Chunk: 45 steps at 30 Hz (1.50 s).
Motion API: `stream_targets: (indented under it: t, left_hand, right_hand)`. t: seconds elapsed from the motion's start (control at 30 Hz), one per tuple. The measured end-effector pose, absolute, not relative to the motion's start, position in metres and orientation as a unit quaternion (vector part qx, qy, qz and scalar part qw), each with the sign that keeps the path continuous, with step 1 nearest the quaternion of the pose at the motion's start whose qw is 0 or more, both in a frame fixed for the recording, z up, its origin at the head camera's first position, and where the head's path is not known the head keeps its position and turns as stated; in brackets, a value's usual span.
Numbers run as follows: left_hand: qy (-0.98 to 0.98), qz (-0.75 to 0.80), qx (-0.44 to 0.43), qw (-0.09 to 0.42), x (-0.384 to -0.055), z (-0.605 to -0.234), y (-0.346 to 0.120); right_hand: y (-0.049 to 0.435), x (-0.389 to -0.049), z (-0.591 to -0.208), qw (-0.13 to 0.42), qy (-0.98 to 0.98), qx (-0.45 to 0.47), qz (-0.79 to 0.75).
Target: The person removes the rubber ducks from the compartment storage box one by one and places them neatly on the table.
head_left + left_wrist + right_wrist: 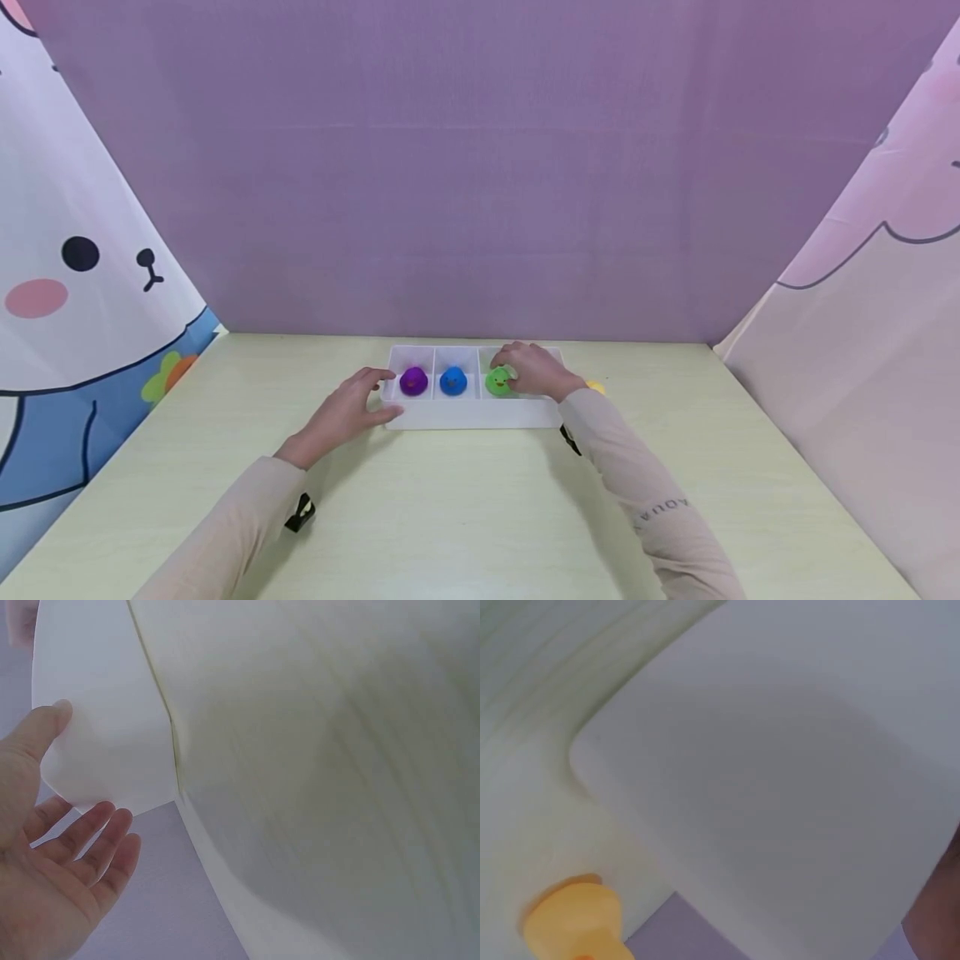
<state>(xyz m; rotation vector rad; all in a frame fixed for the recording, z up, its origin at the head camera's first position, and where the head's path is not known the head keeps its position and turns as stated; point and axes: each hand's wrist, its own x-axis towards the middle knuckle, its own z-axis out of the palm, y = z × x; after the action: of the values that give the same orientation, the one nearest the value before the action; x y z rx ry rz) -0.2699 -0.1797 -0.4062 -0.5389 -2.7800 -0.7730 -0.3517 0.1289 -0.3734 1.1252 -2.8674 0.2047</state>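
Observation:
A white compartment box [472, 415] stands at the back of the table. Purple [413, 382] and blue [453, 381] toy ducks sit in its two left compartments. My right hand [536, 372] reaches over the right half, holding a green toy duck [498, 382] by thumb and fingers in the third compartment; the hand hides most of the last one. At the box's left end, my left hand [348, 408] holds it, thumb on the front wall and fingers around the end. In the left wrist view the left thumb [52, 724] lies against the white wall.
A yellow toy duck [577, 919] stands on the table just beyond the box's right end, partly behind my right wrist in the head view. A purple backdrop [465, 167] rises behind the table [450, 517], with printed cloth [90, 333] on both sides.

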Motion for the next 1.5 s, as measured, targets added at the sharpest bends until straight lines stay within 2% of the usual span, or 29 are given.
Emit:
stream_targets:
  t: [1.07, 1.5]
  left_hand:
    - [-0.942, -0.262, -0.181, 0.102, -0.2699, -0.4059, -0.1785]
    - [-0.942, -0.262, -0.182, 0.101, -0.27, -0.4064, -0.1789]
  right_hand:
    - [0.1219, -0.3536, -0.3747, 0.0, -0.938, 0.346, 0.033]
    - [0.1221, -0.353, -0.3705, 0.015, -0.932, 0.363, 0.016]
